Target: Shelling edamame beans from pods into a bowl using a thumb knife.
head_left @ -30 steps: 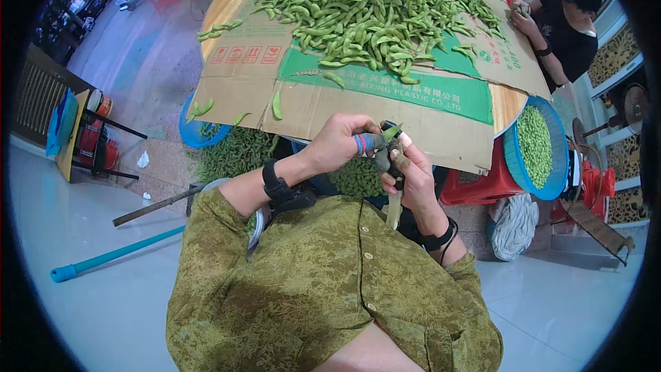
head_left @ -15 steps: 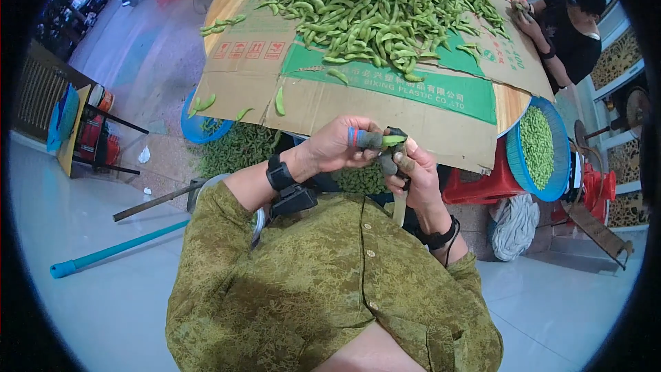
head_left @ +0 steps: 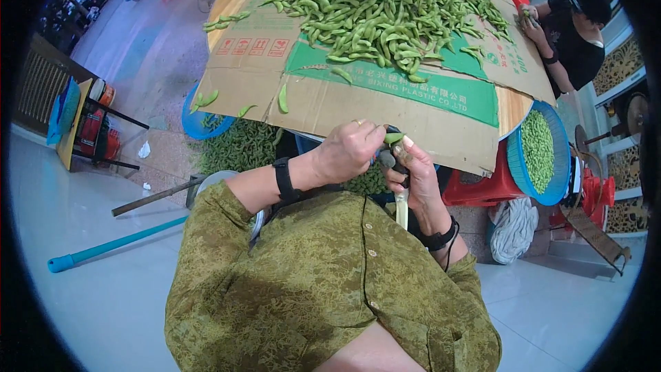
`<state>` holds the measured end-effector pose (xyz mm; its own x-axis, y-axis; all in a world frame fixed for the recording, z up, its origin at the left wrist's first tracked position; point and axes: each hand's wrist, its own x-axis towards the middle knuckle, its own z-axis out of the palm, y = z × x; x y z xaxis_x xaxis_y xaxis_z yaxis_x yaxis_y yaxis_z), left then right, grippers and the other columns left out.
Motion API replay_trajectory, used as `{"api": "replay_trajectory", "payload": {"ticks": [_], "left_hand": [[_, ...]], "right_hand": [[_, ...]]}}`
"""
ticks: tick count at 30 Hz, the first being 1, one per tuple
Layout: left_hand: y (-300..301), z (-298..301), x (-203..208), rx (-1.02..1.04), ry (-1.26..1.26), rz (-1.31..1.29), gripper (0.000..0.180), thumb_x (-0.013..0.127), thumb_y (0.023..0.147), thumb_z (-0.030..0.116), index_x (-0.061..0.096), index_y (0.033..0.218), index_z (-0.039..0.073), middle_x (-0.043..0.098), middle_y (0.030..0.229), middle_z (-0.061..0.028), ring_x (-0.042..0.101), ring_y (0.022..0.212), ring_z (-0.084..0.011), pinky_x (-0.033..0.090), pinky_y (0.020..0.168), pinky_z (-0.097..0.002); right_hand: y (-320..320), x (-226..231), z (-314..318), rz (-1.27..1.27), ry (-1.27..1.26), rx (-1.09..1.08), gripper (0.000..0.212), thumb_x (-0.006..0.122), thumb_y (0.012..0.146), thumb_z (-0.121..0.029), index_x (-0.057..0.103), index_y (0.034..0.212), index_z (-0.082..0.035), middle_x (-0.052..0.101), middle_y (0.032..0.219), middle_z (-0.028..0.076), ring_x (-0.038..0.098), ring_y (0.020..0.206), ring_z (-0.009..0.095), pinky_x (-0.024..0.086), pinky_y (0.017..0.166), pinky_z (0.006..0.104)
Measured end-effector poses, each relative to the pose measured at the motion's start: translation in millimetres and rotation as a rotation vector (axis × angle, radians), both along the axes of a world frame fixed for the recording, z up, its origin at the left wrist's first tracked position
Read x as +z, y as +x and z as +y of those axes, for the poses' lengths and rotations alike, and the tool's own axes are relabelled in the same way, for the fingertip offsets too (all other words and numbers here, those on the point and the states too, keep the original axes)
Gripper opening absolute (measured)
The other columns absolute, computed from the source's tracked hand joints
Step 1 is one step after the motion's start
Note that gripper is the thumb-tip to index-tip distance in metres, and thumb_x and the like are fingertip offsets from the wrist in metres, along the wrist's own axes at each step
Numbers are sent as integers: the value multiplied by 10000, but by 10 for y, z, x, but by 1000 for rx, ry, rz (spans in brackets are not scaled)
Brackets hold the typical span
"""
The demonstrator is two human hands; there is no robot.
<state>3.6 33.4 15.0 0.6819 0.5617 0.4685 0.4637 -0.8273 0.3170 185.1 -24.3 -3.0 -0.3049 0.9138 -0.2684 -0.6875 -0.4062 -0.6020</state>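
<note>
My two hands meet in front of my chest, just off the near edge of the cardboard. Between them a green soybean pod (head_left: 394,138) shows, gripped by the right thumb and fingers. My left hand (head_left: 348,151) is closed with its back turned up, its fingertips at the pod's left end and partly hidden. My right hand (head_left: 418,171) also closes around something dark, from which a pale, handle-like strip (head_left: 402,208) hangs down; its kind is unclear. Ahead lies a large heap of soybean pods (head_left: 385,14) on the flattened cardboard (head_left: 330,105).
Several loose pods lie along the cardboard's left side. A blue basket (head_left: 567,169) of shelled beans stands on a red stool (head_left: 475,189) at right. Below the table, many pods (head_left: 241,150) lie beside a blue basin (head_left: 195,124). Another person (head_left: 575,34) sits at the far right.
My left hand has rolled over, so its back now faces up and hides its fingers. The right hand stays in nearly the same place with the pod.
</note>
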Motion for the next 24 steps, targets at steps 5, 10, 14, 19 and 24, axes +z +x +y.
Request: {"api": "replay_trajectory", "payload": {"ticks": [5, 10, 14, 19, 24], "left_hand": [[23, 51, 46, -67, -580, -365, 211, 579, 812, 51, 622, 1010, -6, 628, 796, -172, 627, 771, -336, 496, 642, -333], [9, -14, 46, -14, -876, -385, 202, 551, 834, 53, 619, 1014, -7, 629, 840, -204, 623, 808, -361, 493, 678, -374], [-3, -87, -122, -10, -400, -199, 219, 546, 832, 47, 588, 1038, -12, 618, 884, -216, 606, 827, -389, 486, 700, -412], [-83, -59, -92, -133, -437, -180, 235, 553, 795, 22, 566, 1026, -14, 599, 856, -218, 596, 823, -403, 477, 684, -430], [-139, -156, -37, -110, -474, -36, 186, 548, 743, -11, 532, 928, -23, 577, 820, -222, 576, 817, -428, 457, 669, -471]], "right_hand": [[-52, 51, 4, -183, 120, -56, 204, 517, 946, -138, 579, 1110, -35, 539, 742, 9, 419, 480, 68, 326, 396, 198], [-98, -66, 17, -556, 309, -135, 181, 516, 931, -94, 600, 1077, -28, 506, 643, -37, 426, 462, 39, 323, 401, 199], [-132, -146, 37, -607, 322, -241, 121, 556, 905, -72, 602, 1012, -37, 501, 642, -47, 424, 477, 27, 327, 418, 188], [-71, -133, 26, -1001, 503, -225, 166, 640, 805, -32, 578, 958, -16, 492, 639, -26, 484, 565, 42, 388, 490, 229], [-160, -86, 29, -1426, 894, -320, 326, 592, 723, 30, 500, 1035, 8, 532, 792, 176, 567, 693, 326, 465, 618, 373]]}}
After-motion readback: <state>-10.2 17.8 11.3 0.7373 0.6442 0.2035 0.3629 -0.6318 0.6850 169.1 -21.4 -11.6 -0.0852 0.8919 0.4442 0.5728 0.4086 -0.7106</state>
